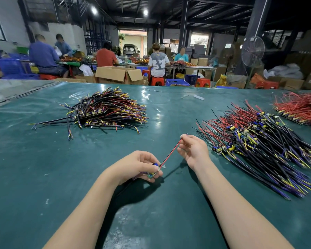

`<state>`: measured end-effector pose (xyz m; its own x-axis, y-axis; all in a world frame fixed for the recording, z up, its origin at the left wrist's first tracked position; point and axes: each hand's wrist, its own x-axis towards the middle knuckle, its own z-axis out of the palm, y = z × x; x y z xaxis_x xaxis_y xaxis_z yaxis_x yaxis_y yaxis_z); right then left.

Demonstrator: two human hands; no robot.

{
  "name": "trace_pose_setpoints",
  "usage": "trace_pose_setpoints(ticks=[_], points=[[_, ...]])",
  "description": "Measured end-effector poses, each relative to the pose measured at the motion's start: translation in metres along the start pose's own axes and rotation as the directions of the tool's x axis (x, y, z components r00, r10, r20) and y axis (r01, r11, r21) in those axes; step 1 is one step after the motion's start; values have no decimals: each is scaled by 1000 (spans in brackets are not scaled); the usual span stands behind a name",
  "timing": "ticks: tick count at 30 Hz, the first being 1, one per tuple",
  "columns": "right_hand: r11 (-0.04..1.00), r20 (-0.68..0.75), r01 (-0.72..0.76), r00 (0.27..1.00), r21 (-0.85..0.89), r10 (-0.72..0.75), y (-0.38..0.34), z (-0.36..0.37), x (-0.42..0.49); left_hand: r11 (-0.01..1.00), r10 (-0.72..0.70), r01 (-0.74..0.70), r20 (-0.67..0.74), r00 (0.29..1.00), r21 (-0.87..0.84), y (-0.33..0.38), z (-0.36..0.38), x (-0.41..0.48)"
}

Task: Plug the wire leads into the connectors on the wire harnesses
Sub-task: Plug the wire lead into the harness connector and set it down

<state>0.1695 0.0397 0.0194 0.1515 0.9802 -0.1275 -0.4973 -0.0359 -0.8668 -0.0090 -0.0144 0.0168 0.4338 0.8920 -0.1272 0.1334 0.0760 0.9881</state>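
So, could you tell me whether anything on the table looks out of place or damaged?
Nothing looks damaged. A white scrap lies loose at the far side of the table, and a few cables straggle out of the left pile.

A green table (34, 177) lies near. Far off, people (43, 54) sit on red stools (157, 81) by brown boxes (115, 73). A fan (253, 51) stands right. Two lamps (145, 12) shine on the dark ceiling (214, 8).
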Motion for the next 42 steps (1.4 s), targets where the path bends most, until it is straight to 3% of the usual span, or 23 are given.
trace_pose_setpoints(ticks=[3,5,7,9,11,14,17,19,22,24,28,30,34,37,42], points=[[999,-59,6,998,32,-4,-5,-8,4,999,-45,43,95,994,24,2,-1,-5],[996,-131,19,991,90,-7,-11,-15,8,999,-31,32,77,997,-12,3,1,-5],[992,-190,53,981,118,-30,-14,-19,10,980,56,-75,-109,993,-183,3,5,0],[992,-190,88,979,85,-70,-11,-13,7,905,126,-260,-372,920,-337,6,2,6],[995,-86,98,991,-24,-99,-3,1,-1,792,120,-418,-557,822,-446,8,-5,11],[934,279,98,960,-342,2,17,27,-21,619,41,-531,-651,758,-579,7,-11,12],[733,527,296,844,-612,98,37,43,-37,511,-1,-556,-647,762,-656,4,-5,16],[663,543,385,839,-642,38,39,45,-40,495,-5,-562,-648,761,-663,3,-1,19],[659,519,364,853,-658,46,34,41,-40,503,-5,-547,-635,772,-669,0,2,21],[638,516,340,850,-691,106,31,38,-41,563,8,-516,-619,785,-646,-2,2,19],[518,536,396,831,-759,151,22,35,-41,855,58,-393,-691,721,-339,-4,-1,16],[497,555,432,823,-753,124,18,35,-40,899,75,-358,-716,694,-253,-3,-3,15],[519,614,514,789,-683,26,18,36,-38,882,35,-364,-730,683,-299,-1,-5,13],[467,642,582,765,-666,-38,20,33,-36,849,-32,-335,-673,739,-408,-1,-5,13],[411,684,672,715,-616,-145,22,30,-34,639,-176,-281,-491,853,-716,0,-11,12]])
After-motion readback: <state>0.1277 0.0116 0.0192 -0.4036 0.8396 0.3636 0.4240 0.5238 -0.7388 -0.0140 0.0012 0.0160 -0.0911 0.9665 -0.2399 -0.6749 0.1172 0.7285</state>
